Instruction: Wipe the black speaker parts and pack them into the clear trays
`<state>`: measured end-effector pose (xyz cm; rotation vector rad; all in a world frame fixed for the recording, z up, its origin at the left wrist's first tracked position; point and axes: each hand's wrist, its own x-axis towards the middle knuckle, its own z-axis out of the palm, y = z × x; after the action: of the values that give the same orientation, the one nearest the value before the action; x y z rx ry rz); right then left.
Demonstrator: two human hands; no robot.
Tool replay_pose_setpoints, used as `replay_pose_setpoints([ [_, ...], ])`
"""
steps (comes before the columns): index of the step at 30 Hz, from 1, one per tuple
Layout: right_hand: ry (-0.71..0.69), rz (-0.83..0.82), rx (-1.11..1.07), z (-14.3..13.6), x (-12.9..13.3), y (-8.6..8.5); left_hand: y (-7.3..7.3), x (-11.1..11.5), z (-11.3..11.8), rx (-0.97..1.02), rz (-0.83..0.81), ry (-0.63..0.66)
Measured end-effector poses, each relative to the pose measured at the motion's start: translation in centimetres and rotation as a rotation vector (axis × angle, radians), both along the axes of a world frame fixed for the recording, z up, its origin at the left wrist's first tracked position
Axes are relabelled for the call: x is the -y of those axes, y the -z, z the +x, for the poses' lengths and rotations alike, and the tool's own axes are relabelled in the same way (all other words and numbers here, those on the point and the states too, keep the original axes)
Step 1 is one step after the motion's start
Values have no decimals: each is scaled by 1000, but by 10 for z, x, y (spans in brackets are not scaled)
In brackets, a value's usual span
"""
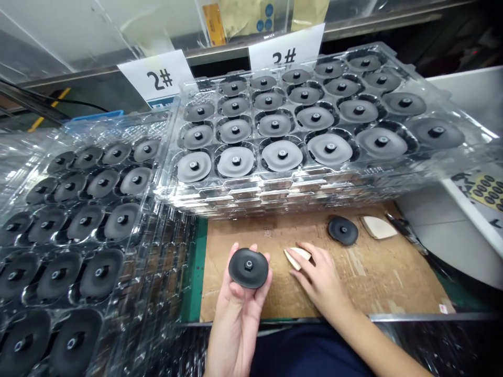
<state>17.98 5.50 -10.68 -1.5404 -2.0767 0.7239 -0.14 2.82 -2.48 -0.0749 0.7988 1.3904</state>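
My left hand [239,309] holds up a black rounded disc-like part [257,275] with a small raised hub in its middle, the fingers wrapped around its edge from below. To its right, my right hand [324,277] pinches a cream-coloured wedge-shaped pad [297,257] between thumb and fingers, just above the cardboard. The pad and the held part are apart. A second black part [342,230] lies on the cardboard sheet [251,230] beyond my right hand. Beside it rests another cream pad [379,228], larger in view, with a dark slender tool [404,233] along its right side.
Stacked clear plastic trays [243,183] filled with black parts stand behind the cardboard. More filled trays [147,220] are stacked at the left. Paper signs [157,78] hang at the back. A white bin [451,193] with a yellow sticker sheet [489,189] is at the right.
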Motion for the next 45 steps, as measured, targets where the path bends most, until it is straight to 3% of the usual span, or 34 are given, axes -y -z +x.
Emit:
replay_pose_setpoints([
  [3,24,-37,-52,-3,-16,-5,0,0,2,-19,1,3],
  [5,27,-78,-105,-5,-27,-18,0,0,2,-42,5,0],
  [10,-19,-204,-344,-22,-26,-80,-1,-2,8,-190,-10,-60],
  [12,-37,-139,-442,-34,-18,-105,-5,-2,11,-234,-30,-80],
  [16,-368,-122,-472,-49,-9,-132,-18,-2,11,-242,-54,-115],
  [18,-404,-166,-445,-46,-8,-134,-25,-5,8,-274,-17,-131],
  [22,-257,-122,-501,-26,-7,-126,-36,-13,6,-351,48,-148],
  [25,-77,-192,-494,-17,-6,-123,-35,-15,10,-358,34,-142],
  [28,48,-120,-464,-25,-9,-129,-32,-14,16,-334,35,-134],
  [31,-99,27,-442,-41,-13,-137,-31,-10,17,-320,-7,-142],
  [33,-220,2,-438,-48,-16,-139,-31,-7,16,-332,-30,-152],
  [37,-151,-1,-360,-49,-17,-137,-28,-4,16,-353,-27,-167],
  [41,-270,-98,-447,-45,-18,-136,-25,-2,18,-281,-53,-142],
  [45,-158,-55,-372,-45,-20,-134,-24,-2,18,-331,-36,-161],
])
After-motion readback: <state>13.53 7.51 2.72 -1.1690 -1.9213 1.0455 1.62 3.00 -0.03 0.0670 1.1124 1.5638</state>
